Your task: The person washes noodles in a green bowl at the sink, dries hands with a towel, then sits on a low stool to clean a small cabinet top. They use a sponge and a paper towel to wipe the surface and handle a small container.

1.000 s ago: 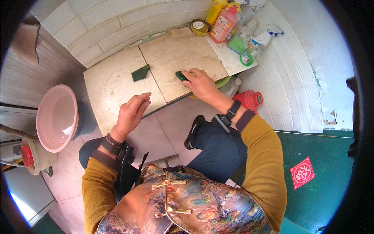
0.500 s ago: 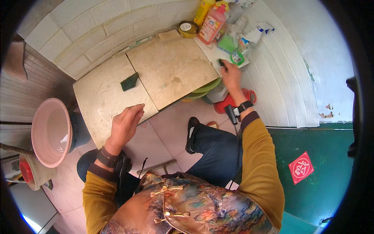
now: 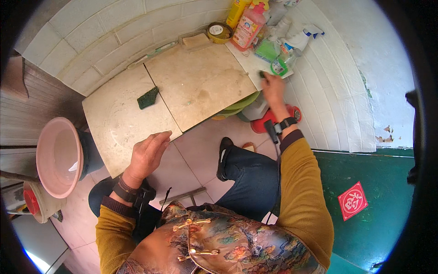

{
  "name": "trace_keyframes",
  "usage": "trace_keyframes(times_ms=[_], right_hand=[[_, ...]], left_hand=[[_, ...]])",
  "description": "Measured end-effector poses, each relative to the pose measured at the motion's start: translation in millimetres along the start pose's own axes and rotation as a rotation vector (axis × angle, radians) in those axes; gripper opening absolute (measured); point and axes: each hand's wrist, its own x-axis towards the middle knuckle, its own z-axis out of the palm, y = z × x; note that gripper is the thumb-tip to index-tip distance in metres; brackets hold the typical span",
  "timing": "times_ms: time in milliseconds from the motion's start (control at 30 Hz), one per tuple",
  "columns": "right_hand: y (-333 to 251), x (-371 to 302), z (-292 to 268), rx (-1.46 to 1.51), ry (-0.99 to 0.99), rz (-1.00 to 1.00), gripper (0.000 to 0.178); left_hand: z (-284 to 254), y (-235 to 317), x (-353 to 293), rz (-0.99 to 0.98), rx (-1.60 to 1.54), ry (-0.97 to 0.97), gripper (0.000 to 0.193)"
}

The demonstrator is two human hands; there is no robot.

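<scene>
My right hand (image 3: pixel 273 91) is closed over the right end of the worktop. Its fingertips grip a small dark green piece (image 3: pixel 262 74) that looks like scouring pad, mostly hidden by the fingers. By the front edge of the worktop, my left hand (image 3: pixel 148 154) hovers with fingers stretched out and held together, nothing in it. A dark green scouring pad (image 3: pixel 148 98) lies on the pale worktop (image 3: pixel 200 84), left of the seam between its two slabs. The green-rimmed clear container (image 3: pixel 279 66) is just beyond my right hand.
A pink soap bottle (image 3: pixel 248 27), a spray bottle (image 3: pixel 299 40) and a round yellowish tin (image 3: pixel 219 33) crowd the back right corner. To the left stands a pink basin (image 3: pixel 59 157). Green basins (image 3: pixel 239 104) and a red object (image 3: pixel 261 125) sit under the worktop's right side.
My right hand has shifted slightly at the right end, still gripping the dark green piece. My left hand stays nearly in place. The view has shifted a little.
</scene>
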Motion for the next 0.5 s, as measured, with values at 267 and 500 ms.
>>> trace_keyframes(times_ms=[267,500], right_hand=[[-17.1,-13.2,30.2,0.166,-0.108,-0.383,0.032],[-7.4,28.7,34.9,-0.301,0.065,-0.102,0.028]], left_hand=[[2.4,-0.3,3.8,0.04,0.017,-0.051,0.031],[2.5,1.1,0.7,0.085,0.036,-0.081,0.035]])
